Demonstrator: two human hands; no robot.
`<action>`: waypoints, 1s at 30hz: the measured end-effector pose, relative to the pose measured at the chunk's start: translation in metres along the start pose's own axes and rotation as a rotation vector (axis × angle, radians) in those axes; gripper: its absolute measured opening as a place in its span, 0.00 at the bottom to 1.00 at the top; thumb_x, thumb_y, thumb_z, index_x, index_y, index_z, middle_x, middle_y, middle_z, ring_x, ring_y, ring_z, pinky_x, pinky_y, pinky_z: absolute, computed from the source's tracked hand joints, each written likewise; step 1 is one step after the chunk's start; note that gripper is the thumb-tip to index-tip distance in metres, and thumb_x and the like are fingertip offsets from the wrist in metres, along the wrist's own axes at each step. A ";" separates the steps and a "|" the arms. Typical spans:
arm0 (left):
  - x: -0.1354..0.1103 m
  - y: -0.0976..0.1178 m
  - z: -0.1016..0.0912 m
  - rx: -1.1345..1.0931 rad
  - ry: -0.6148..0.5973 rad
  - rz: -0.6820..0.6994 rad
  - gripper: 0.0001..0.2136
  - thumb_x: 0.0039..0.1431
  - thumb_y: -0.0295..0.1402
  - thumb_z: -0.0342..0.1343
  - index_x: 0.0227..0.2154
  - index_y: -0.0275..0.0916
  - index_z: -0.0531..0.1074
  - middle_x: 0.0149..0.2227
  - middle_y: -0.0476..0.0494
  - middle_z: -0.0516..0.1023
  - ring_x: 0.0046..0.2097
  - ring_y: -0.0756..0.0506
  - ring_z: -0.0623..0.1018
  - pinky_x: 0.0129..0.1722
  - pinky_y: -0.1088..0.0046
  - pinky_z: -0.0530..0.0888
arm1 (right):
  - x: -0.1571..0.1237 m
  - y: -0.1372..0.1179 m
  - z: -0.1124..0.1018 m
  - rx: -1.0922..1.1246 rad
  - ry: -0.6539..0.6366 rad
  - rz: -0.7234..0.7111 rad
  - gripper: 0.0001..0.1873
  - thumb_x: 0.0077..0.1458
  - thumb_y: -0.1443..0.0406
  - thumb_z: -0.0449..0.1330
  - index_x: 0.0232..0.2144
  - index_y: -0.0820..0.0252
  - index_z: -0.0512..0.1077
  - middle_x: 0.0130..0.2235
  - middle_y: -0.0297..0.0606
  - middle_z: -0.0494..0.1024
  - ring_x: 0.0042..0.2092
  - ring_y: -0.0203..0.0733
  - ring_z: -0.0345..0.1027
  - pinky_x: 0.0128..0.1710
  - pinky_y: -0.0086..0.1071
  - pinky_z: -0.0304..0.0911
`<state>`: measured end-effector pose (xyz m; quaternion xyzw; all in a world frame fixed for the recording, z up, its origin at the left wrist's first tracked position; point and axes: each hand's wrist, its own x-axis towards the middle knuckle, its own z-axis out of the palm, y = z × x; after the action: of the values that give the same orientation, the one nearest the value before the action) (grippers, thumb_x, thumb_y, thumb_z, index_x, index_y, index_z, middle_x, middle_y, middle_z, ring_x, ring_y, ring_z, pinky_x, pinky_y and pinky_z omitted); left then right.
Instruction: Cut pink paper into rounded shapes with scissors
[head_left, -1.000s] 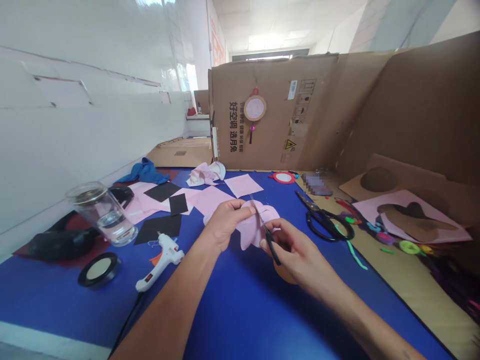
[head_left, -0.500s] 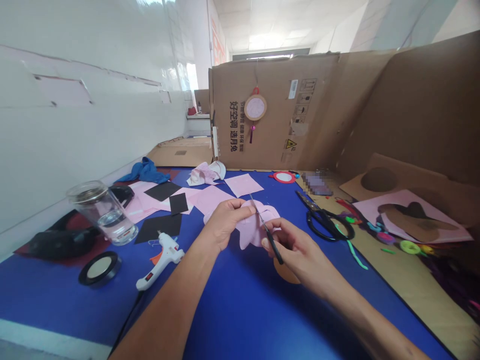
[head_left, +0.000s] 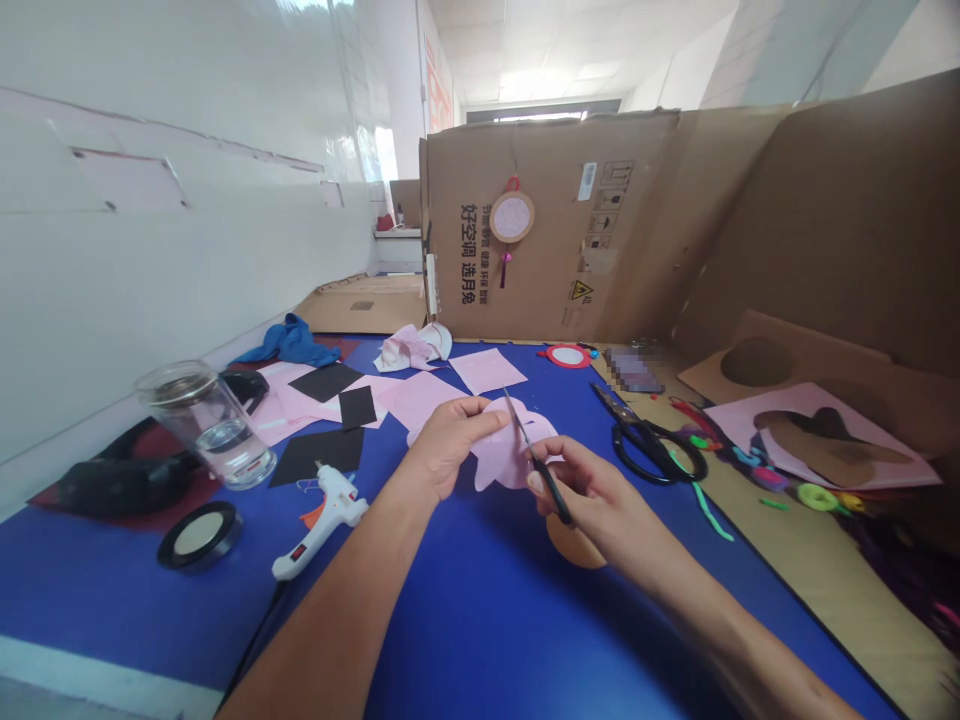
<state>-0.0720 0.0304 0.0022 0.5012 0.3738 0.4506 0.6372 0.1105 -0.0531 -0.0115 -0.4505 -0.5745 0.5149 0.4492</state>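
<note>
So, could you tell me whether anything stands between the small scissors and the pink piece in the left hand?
Nothing visible does: the left hand pinches the pink piece by its edge, and the small scissors in the right hand have their blades against it.

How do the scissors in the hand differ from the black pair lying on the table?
The small scissors are slimmer than the big scissors. The right hand holds the small scissors at the pink cutout; the big scissors lie untouched on the table. Both have black handles.
</note>
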 end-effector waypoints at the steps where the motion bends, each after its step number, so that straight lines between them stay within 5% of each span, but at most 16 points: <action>1: 0.000 0.000 0.000 -0.019 -0.001 0.001 0.13 0.44 0.40 0.73 0.25 0.38 0.77 0.25 0.49 0.77 0.27 0.49 0.72 0.32 0.71 0.66 | 0.001 -0.001 -0.001 0.012 -0.002 -0.003 0.26 0.55 0.44 0.70 0.42 0.55 0.70 0.30 0.29 0.72 0.32 0.39 0.64 0.32 0.33 0.56; 12: 0.000 -0.002 0.002 0.004 0.045 0.009 0.14 0.44 0.42 0.72 0.26 0.37 0.78 0.24 0.48 0.76 0.25 0.50 0.70 0.29 0.71 0.63 | 0.000 -0.006 0.000 0.029 -0.020 0.058 0.32 0.50 0.40 0.72 0.41 0.56 0.69 0.28 0.29 0.71 0.30 0.38 0.62 0.32 0.32 0.55; 30: -0.001 0.004 -0.002 0.071 0.066 0.017 0.13 0.44 0.40 0.73 0.26 0.37 0.81 0.26 0.47 0.78 0.26 0.49 0.72 0.29 0.71 0.68 | 0.000 -0.003 -0.001 -0.025 -0.044 -0.003 0.25 0.57 0.44 0.69 0.40 0.55 0.71 0.30 0.31 0.71 0.31 0.39 0.63 0.33 0.32 0.58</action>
<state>-0.0747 0.0303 0.0056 0.5116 0.4061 0.4588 0.6023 0.1117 -0.0534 -0.0086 -0.4440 -0.5914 0.5166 0.4315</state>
